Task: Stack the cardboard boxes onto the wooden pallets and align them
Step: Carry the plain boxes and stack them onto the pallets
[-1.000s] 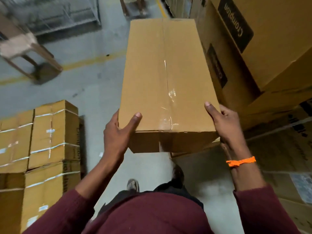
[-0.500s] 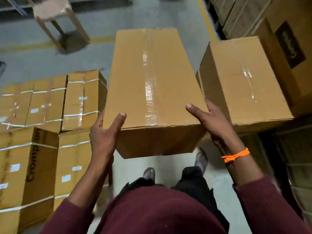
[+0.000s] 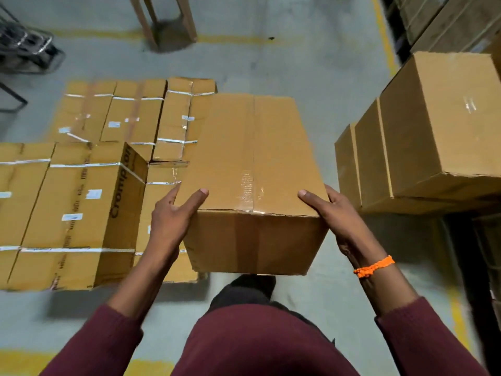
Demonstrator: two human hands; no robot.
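I carry a plain brown cardboard box (image 3: 252, 169), taped along its top seam, in the air in front of my body. My left hand (image 3: 173, 215) grips its near left corner, thumb on top. My right hand (image 3: 333, 213) grips the near right corner the same way; an orange band sits on that wrist. To the left and below lies a stack of strapped cardboard boxes (image 3: 81, 202) printed "Crompton", several in two rows, the carried box overlapping its right edge in view. The pallet under them is hidden.
Plain brown boxes (image 3: 433, 131) stand stacked at the right, close to my right hand. A wooden stool (image 3: 162, 20) stands on the grey floor at the top. Yellow floor lines (image 3: 244, 39) run behind it. A dark metal frame (image 3: 24, 50) sits at far left.
My view and the carried box have swung left: the strapped stack has come to lie beside and under the box, and the plain boxes on the right have slid further right. Both hands keep their grip.
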